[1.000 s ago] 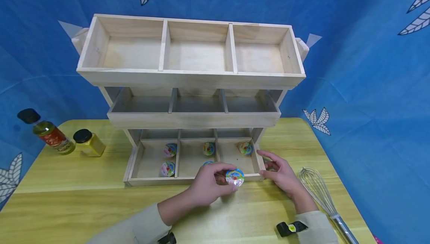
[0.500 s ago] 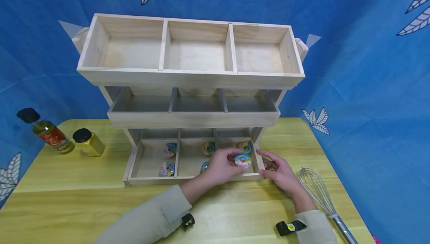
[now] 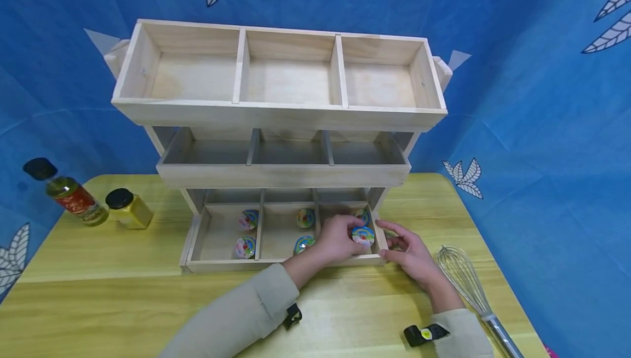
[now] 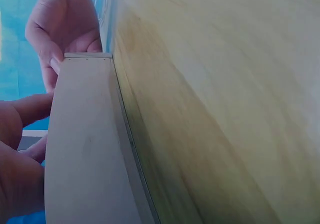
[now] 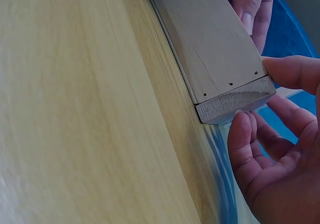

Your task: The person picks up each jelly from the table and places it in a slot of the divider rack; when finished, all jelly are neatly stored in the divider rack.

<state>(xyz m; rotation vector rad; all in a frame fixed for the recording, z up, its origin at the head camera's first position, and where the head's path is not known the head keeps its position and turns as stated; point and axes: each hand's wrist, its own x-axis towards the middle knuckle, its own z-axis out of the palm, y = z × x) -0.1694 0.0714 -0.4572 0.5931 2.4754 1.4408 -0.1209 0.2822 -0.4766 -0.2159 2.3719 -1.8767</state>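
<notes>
My left hand (image 3: 339, 240) reaches into the right compartment of the wooden rack's bottom tier (image 3: 231, 266). Its thumb and fingers pinch a small jelly cup (image 3: 363, 235) with a colourful foil lid. Just behind that cup sits another jelly cup (image 3: 361, 215), partly covered by the fingers. In the left wrist view the tier's front board (image 4: 85, 139) hides the held cup. My right hand (image 3: 413, 254) holds the tier's right end, thumb at the front corner and fingers curled along the outer side. The right wrist view shows the thumb (image 5: 290, 71) touching the corner.
Two jelly cups (image 3: 248, 219) lie in the left compartment and two more (image 3: 305, 218) in the middle one. Upper tiers (image 3: 281, 111) overhang the bottom one. A whisk (image 3: 465, 276) lies at right; a sauce bottle (image 3: 76, 202) and yellow jar (image 3: 130, 210) stand at left.
My left hand has carried the jelly cup from in front of the bottom tier, back and right, into the right compartment. The right hand has stayed at the tier's end.
</notes>
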